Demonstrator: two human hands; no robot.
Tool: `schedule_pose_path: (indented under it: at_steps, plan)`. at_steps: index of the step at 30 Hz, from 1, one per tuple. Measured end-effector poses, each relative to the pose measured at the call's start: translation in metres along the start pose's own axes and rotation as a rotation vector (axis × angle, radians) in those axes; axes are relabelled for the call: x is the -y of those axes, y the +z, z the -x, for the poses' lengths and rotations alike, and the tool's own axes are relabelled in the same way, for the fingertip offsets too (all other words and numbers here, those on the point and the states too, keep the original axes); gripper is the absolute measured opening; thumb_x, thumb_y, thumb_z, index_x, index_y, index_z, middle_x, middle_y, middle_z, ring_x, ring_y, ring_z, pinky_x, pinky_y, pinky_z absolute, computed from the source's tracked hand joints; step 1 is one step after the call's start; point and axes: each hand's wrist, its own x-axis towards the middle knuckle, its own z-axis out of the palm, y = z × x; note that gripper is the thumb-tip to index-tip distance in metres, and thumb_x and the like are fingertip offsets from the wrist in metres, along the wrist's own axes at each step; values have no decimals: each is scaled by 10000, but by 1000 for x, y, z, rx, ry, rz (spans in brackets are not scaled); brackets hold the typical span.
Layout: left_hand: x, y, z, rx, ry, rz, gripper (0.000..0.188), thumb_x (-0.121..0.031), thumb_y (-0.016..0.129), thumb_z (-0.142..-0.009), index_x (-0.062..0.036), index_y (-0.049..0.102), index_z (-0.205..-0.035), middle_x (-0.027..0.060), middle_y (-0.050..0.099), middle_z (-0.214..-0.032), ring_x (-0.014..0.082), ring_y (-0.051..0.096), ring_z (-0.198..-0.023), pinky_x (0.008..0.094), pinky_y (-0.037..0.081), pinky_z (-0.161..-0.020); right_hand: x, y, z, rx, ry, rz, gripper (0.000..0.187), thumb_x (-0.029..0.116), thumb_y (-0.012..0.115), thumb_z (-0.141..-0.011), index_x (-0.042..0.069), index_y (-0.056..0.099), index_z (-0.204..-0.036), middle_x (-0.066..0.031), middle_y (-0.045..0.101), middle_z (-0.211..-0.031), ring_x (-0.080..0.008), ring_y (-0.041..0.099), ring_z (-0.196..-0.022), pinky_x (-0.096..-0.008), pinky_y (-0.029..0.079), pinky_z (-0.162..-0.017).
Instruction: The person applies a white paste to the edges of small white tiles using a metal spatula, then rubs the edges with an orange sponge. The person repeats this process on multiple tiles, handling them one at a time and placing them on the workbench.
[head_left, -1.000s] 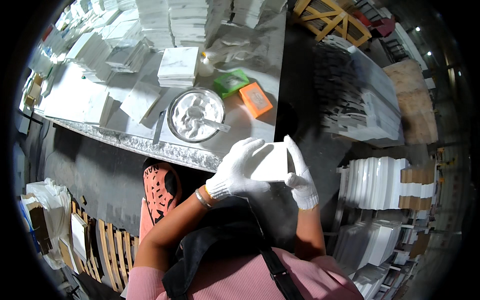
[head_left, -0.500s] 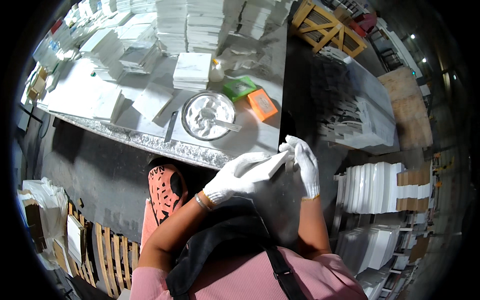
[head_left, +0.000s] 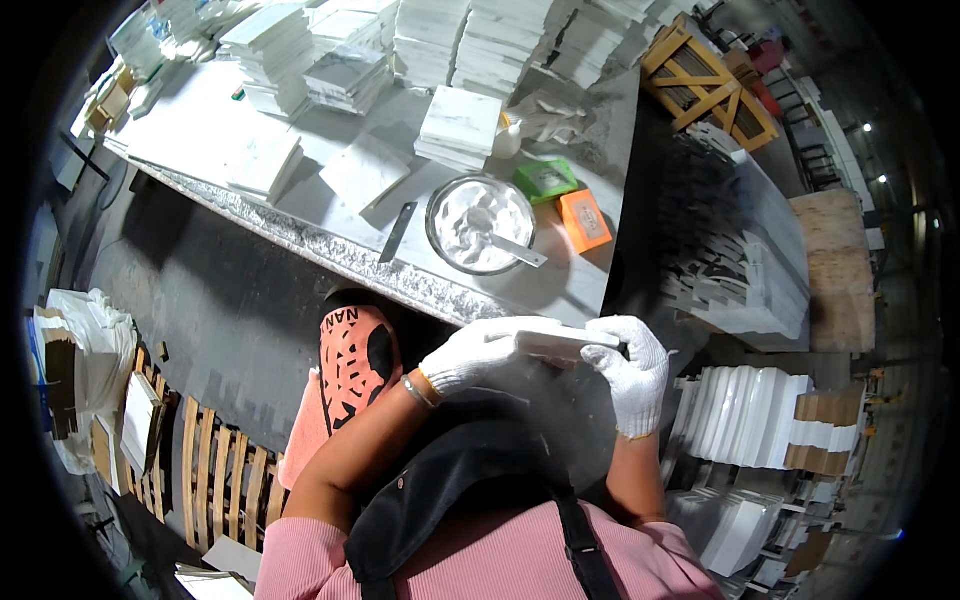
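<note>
My left hand (head_left: 470,355), in a white knit glove, grips a white marble-look tile (head_left: 565,341) just off the table's front edge. The tile is seen nearly edge-on. At its right end my gloved right hand (head_left: 637,380) has its fingers curled in against the edge; a small dark patch shows between them, and what they pinch is hidden. Beyond the tile on the table, a round bowl (head_left: 431,236) holds white paste (head_left: 468,216), with a flat metal scraper (head_left: 518,250) lying in it. Beside the bowl are a metal blade (head_left: 398,233), a green box (head_left: 546,180) and an orange box (head_left: 585,221).
The white stone table (head_left: 330,235) carries tall tile stacks (head_left: 505,50), a short stack (head_left: 458,122) and a small white bottle (head_left: 508,141). Right of me stand racked white slabs (head_left: 740,412); left is a wooden pallet (head_left: 222,465). A wooden crate (head_left: 708,82) stands far right.
The tile has turned from slanting to nearly level. My right hand has come lower and curled its fingers at the tile's end. The whole view has turned, shifting the table rightward.
</note>
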Motion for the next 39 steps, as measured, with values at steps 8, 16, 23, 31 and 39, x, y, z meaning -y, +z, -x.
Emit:
schedule_pose_path:
  at_steps: [8,16,23,31,39]
  plan:
    - [-23,11,-2,-101,59,-364,494,-240,714,-950,5,607,-1366,96,647,-1352,188,596,-1242,349,460,-1069,-3,-7,5,-41,-197,215,289,52,858,-722,27,746,-986,-106,739,-942,-260,697,-868,-346,548,-810]
    - [-22,10,-3,-133,114,-446,427,-169,732,-931,7,639,-1309,94,667,-1307,188,618,-1215,354,489,-1041,-10,-6,7,-53,-184,151,304,35,864,-713,29,751,-995,-106,733,-955,-253,694,-869,-339,546,-815]
    - [-33,25,-2,-125,-40,-349,426,-121,734,-922,-2,641,-1320,66,659,-1294,146,616,-1163,311,489,-1009,-18,-3,9,-31,-71,31,289,10,851,-726,9,747,-996,-102,736,-958,-231,696,-885,-331,541,-831]
    - [-21,25,-1,-272,184,-639,365,-7,741,-868,-5,694,-1230,88,708,-1155,183,666,-1075,312,529,-943,-19,-10,5,67,-99,89,450,171,863,-794,25,691,-1183,-150,705,-1141,-286,687,-1026,-364,538,-911]
    - [-22,26,-7,-283,487,-953,326,-69,752,-848,-39,723,-1171,114,739,-1139,274,699,-1070,346,545,-942,-2,13,-5,2,-202,565,676,492,781,-853,84,603,-1362,-158,627,-1283,-336,631,-1147,-424,534,-941]
